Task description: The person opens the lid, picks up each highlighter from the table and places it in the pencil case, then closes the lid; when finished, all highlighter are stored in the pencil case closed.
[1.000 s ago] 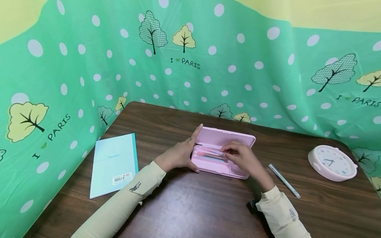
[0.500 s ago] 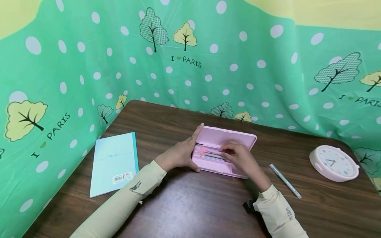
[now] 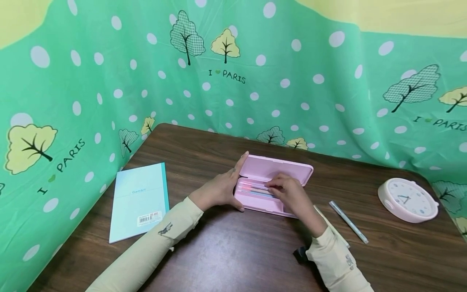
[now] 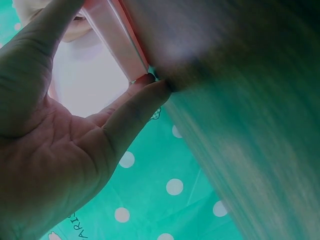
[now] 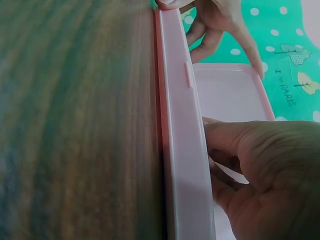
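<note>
An open pink pencil case lies on the brown table in the head view, with its lid raised at the back. My left hand grips the case's left end, thumb at the front edge and a finger up at the lid. Several pens with pinkish ends lie in the rear compartment. Over them, my right hand pinches one pen with thumb and forefinger. The right wrist view shows these fingertips partly hidden behind the case's front wall.
A light-blue notebook lies to the left. Right of the case are a silvery-blue pen and a pale stick-like thing partly under the right sleeve. A pink clock stands at the far right. Green patterned cloth hangs behind the table.
My right hand has shifted slightly left over the pens, and its forearm has moved left, uncovering the pale stick-like thing. The left hand stays on the case.
</note>
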Available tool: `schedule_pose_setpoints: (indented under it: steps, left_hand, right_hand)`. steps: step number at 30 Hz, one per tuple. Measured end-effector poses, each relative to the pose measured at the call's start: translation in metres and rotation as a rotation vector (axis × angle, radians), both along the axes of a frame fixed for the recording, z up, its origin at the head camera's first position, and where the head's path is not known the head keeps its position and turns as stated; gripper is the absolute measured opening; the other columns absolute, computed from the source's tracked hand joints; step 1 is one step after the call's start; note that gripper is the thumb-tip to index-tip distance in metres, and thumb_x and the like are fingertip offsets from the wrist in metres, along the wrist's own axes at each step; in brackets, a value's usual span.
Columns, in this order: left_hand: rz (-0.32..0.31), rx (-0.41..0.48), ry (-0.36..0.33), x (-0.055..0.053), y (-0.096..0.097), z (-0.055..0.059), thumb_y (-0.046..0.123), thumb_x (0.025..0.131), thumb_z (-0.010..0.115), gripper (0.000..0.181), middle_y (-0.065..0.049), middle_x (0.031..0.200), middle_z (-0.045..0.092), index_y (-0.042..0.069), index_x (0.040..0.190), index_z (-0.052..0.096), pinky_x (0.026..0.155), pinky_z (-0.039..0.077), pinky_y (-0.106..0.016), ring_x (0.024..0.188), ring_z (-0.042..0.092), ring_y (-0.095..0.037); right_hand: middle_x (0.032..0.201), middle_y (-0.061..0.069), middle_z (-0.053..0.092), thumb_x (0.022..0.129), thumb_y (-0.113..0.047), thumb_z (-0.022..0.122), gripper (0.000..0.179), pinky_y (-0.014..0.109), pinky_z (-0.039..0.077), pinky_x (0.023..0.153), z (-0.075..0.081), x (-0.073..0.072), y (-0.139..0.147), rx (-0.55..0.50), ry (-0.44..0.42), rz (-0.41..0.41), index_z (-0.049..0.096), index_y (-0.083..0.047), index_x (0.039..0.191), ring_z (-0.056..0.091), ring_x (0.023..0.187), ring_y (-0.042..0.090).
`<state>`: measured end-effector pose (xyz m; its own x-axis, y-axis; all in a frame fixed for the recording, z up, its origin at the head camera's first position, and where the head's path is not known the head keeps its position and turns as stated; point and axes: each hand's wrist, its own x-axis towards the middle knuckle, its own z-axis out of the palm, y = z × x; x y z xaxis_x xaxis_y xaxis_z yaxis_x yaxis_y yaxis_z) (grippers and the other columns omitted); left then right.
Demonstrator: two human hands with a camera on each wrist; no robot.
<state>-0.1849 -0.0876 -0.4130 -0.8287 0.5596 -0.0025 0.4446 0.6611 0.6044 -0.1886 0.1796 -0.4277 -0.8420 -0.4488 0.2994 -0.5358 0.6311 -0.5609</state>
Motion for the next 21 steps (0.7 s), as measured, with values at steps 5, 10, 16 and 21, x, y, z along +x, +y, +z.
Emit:
schedule_pose_setpoints:
  steps: [5,10,16,21]
  left_hand:
    - [0.002,0.0,0.0,0.0,0.0,0.0,0.031,0.07,0.106,0.162,-0.026,0.169,0.038,0.022,0.171,-0.021,0.112,0.05,-0.052,0.135,0.061,-0.043]
    - [0.0,0.002,0.008,0.0,0.001,-0.001,0.03,0.07,0.107,0.163,-0.025,0.169,0.038,0.022,0.171,-0.02,0.112,0.05,-0.052,0.135,0.061,-0.043]
    - [-0.001,0.011,0.009,0.001,0.001,-0.001,0.031,0.07,0.107,0.163,-0.025,0.171,0.035,0.022,0.171,-0.021,0.112,0.05,-0.051,0.135,0.061,-0.044]
    - [0.001,0.01,0.006,0.001,0.001,-0.001,0.031,0.07,0.107,0.163,-0.024,0.172,0.033,0.022,0.171,-0.021,0.112,0.05,-0.051,0.135,0.061,-0.044]
  right_hand:
    - [0.099,0.008,0.074,0.092,0.005,0.083,0.014,0.042,0.058,0.082,0.001,0.002,-0.002,0.022,0.0,-0.014,0.084,0.002,0.106,0.067,0.095,0.027]
    - [0.108,0.013,0.076,0.095,0.003,0.081,0.017,0.049,0.06,0.085,0.007,0.005,0.0,0.023,0.021,-0.071,0.082,0.003,0.112,0.07,0.102,0.031]
    - [0.107,0.01,0.078,0.096,0.002,0.08,0.013,0.047,0.061,0.082,0.01,0.011,0.014,-0.019,0.05,-0.108,0.083,-0.001,0.108,0.073,0.096,0.027]
    - [0.104,0.009,0.077,0.091,0.007,0.082,0.019,0.033,0.061,0.077,0.01,0.017,0.033,-0.06,0.104,-0.163,0.082,-0.001,0.108,0.073,0.089,0.026]
